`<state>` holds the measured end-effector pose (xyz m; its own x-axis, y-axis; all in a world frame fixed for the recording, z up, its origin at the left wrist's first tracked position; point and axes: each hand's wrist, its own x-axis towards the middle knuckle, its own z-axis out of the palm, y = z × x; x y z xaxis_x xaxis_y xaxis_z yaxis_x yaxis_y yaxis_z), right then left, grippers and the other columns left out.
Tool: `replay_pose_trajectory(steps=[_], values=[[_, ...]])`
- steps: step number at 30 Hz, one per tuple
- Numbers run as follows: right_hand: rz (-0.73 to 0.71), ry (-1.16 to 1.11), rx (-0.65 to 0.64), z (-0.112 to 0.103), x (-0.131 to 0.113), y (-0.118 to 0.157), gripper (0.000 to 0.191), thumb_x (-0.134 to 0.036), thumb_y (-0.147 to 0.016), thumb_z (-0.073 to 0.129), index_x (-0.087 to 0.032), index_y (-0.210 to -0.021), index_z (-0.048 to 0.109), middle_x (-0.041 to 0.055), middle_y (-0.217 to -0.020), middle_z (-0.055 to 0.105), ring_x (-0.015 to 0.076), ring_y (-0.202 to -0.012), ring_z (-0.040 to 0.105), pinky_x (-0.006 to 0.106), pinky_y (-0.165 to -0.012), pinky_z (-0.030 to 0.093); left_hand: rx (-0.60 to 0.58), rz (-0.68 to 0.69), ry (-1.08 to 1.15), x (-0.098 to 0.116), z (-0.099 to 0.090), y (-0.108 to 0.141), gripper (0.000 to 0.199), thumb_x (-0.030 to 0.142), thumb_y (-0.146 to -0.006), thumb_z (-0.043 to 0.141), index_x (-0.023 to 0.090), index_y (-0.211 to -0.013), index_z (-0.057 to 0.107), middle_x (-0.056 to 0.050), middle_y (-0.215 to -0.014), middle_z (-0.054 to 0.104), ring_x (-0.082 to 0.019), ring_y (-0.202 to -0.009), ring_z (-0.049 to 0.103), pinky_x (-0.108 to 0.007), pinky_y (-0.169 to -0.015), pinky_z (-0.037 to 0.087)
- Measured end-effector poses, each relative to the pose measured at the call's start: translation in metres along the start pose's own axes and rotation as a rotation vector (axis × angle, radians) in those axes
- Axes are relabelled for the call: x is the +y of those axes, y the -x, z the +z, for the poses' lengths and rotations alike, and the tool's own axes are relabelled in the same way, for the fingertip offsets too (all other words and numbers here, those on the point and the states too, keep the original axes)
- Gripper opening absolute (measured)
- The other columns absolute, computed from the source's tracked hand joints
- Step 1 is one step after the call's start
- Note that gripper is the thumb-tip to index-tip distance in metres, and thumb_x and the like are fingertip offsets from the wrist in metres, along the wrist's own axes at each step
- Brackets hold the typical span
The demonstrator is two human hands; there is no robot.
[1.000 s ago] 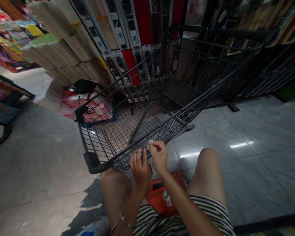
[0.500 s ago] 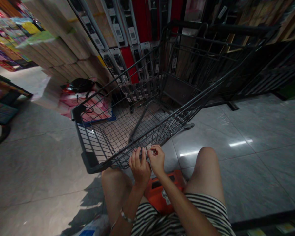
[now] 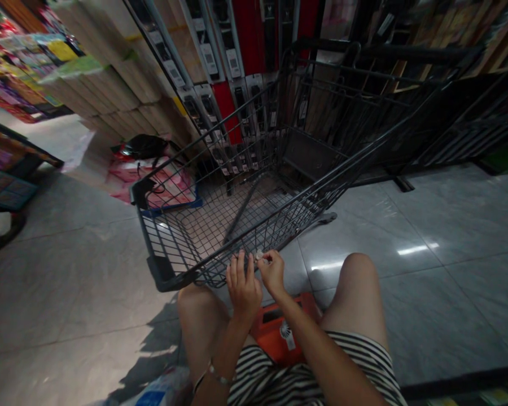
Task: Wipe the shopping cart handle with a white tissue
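Note:
The near side of a dark wire shopping cart (image 3: 288,203) is right in front of my hands, and no goods show in its basket. My left hand (image 3: 243,285) lies at its lower wires with the fingers stretched out, nearly together; no held thing shows in it. Beside it my right hand (image 3: 273,273) is closed in a pinch of thumb and forefinger. A small whitish object (image 3: 259,256) shows at those fingertips, too small to make out, close to the left forefinger. Whether it touches the cart I cannot tell.
An orange stool or crate (image 3: 279,344) is between my legs. Beyond the cart are hanging packaged goods (image 3: 232,56), stacked paper packs (image 3: 105,84) and a pink package (image 3: 169,180) with a black bag (image 3: 144,146) on it. A plastic bag (image 3: 161,389) lies at lower left.
The left fingers have straightened a little along the cart's side. My right hand keeps its pinch at nearly the same spot. The whole view has shifted slightly.

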<state>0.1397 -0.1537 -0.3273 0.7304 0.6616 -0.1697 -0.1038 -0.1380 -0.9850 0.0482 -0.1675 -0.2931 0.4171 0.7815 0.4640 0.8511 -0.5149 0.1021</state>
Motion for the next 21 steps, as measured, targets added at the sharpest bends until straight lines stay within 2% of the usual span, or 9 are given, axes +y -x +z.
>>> replay_pose_trajectory(steps=[3,5,8,10,13,15,18,21], values=[[0.107,-0.023,0.029,-0.008,0.018,0.000,0.011,-0.022,-0.054,0.060,-0.020,-0.049,0.051,-0.0051,-0.048,0.049,0.0116,-0.053,0.044,0.024,-0.055,0.037,-0.063,0.024,0.003,-0.006,-0.003,0.016,0.051,0.010,-0.079,0.042,0.019,-0.129,0.049,-0.012,-0.140,0.044,-0.026,-0.136,0.029,-0.052,-0.110,0.023],[0.176,-0.061,0.026,-0.011,0.027,0.000,0.011,-0.025,-0.052,0.062,-0.019,-0.049,0.053,-0.0048,-0.047,0.050,0.0110,-0.050,0.045,0.023,-0.051,0.037,-0.103,0.025,0.044,-0.012,-0.004,0.030,0.048,0.008,-0.077,0.042,0.019,-0.123,0.054,-0.011,-0.139,0.045,-0.026,-0.135,0.031,-0.051,-0.109,0.026],[0.271,-0.146,0.015,-0.009,0.032,-0.004,0.016,-0.028,-0.047,0.066,-0.017,-0.051,0.056,-0.0041,-0.047,0.054,0.0110,-0.048,0.048,0.023,-0.048,0.038,-0.136,-0.112,0.166,-0.020,-0.004,0.046,0.047,0.009,-0.076,0.042,0.017,-0.120,0.053,-0.012,-0.136,0.046,-0.025,-0.128,0.039,-0.046,-0.103,0.038],[0.337,-0.214,0.016,-0.003,0.030,-0.006,0.019,-0.030,-0.044,0.067,-0.017,-0.053,0.056,-0.0046,-0.047,0.055,0.0108,-0.045,0.049,0.023,-0.046,0.040,-0.086,-0.240,0.273,-0.023,-0.003,0.051,0.045,0.011,-0.075,0.042,0.017,-0.119,0.051,-0.012,-0.129,0.049,-0.023,-0.121,0.046,-0.043,-0.099,0.044],[0.434,-0.318,0.013,0.007,0.024,-0.007,0.021,-0.031,-0.044,0.067,-0.018,-0.054,0.054,-0.0054,-0.045,0.055,0.0108,-0.042,0.051,0.024,-0.044,0.042,0.099,-0.462,0.398,-0.023,0.002,0.049,0.041,0.018,-0.075,0.046,0.019,-0.116,0.047,-0.012,-0.118,0.051,-0.023,-0.113,0.051,-0.043,-0.095,0.047],[0.483,-0.382,0.002,0.012,0.018,-0.006,0.020,-0.030,-0.044,0.067,-0.019,-0.054,0.053,-0.0054,-0.045,0.056,0.0112,-0.042,0.052,0.024,-0.043,0.044,0.194,-0.582,0.424,-0.023,0.007,0.044,0.045,0.021,-0.076,0.047,0.019,-0.120,0.041,-0.014,-0.117,0.049,-0.023,-0.106,0.053,-0.042,-0.089,0.050],[0.532,-0.466,-0.019,0.014,0.008,-0.003,0.019,-0.025,-0.044,0.067,-0.019,-0.052,0.051,-0.0050,-0.045,0.056,0.0119,-0.043,0.054,0.025,-0.045,0.047,0.200,-0.669,0.444,-0.024,0.015,0.037,0.045,0.024,-0.082,0.040,0.018,-0.126,0.035,-0.016,-0.116,0.052,-0.020,-0.093,0.059,-0.036,-0.075,0.053],[0.567,-0.530,-0.033,0.013,-0.002,-0.001,0.018,-0.021,-0.043,0.066,-0.020,-0.051,0.049,-0.0045,-0.046,0.056,0.0122,-0.046,0.055,0.027,-0.049,0.050,0.140,-0.700,0.487,-0.025,0.019,0.031,0.037,0.033,-0.086,0.039,0.017,-0.118,0.045,-0.013,-0.107,0.060,-0.018,-0.081,0.062,-0.032,-0.066,0.053]])
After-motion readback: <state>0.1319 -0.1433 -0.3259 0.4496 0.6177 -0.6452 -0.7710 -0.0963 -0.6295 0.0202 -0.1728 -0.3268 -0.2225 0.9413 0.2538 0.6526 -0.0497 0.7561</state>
